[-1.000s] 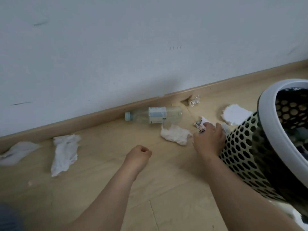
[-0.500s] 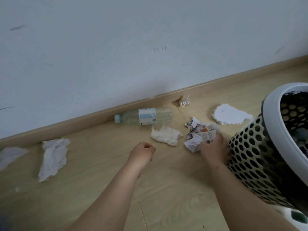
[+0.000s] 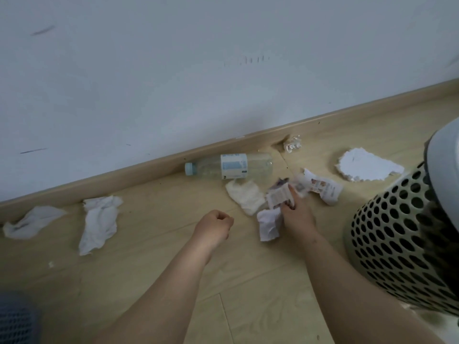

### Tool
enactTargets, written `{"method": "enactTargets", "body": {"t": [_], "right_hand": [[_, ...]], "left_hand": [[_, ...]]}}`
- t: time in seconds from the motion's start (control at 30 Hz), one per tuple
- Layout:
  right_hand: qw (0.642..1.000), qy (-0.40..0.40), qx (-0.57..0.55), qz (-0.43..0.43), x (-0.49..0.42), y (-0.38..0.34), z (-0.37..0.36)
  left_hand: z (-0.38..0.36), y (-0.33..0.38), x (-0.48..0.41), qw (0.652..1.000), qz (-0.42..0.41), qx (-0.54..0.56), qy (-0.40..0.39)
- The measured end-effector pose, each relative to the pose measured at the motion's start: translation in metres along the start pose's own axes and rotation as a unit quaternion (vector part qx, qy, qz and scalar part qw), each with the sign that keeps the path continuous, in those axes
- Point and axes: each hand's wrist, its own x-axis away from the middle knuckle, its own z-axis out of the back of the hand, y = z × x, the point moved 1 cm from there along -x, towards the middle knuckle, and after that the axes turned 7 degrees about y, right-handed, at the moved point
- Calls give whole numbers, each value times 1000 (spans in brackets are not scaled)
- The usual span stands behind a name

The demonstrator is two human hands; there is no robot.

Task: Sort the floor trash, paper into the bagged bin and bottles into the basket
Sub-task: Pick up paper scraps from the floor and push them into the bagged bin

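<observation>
Head cam: the right hand [image 3: 296, 217] is curled around a wad of crumpled printed paper [image 3: 278, 201] down on the wood-grain floor [image 3: 248, 306], near the round perforated bin [image 3: 387, 232] with its dark bag. The left hand [image 3: 213, 228] is a fist, holding nothing. A clear plastic bottle [image 3: 228, 166] lies on its side along the baseboard [image 3: 124, 175], with a soft white tissue [image 3: 246, 194] just beside it.

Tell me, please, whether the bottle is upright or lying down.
Lying on its side: the bottle rests lengthwise along the baseboard, cap pointing left.
</observation>
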Motion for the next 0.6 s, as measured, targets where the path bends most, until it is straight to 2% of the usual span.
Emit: {"method": "enactTargets", "body": {"t": [0.17,0.27,0.33,0.5,0.53,0.6], "right_hand": [[990,-120,-68,-28,18,-15,-23],[964,-232,-124,-34,26,-26,-24],[953,-265,-143,-29,25,-32,-22],[954,-266,-136,-17,25,-35,-15],[961,-241,-138,-3,23,-32,-12],[984,-117,-127,46,12,-25,-1]], "left_hand": [[-2,-2,1,1000,-3,21,5],[-5,5,5,995,-46,90,-15],[-6,10,6,989,-60,132,-18],[-5,14,6,982,-25,185,32],[-4,12,4,981,-16,189,51],[-3,8,2,979,10,189,78]]}}
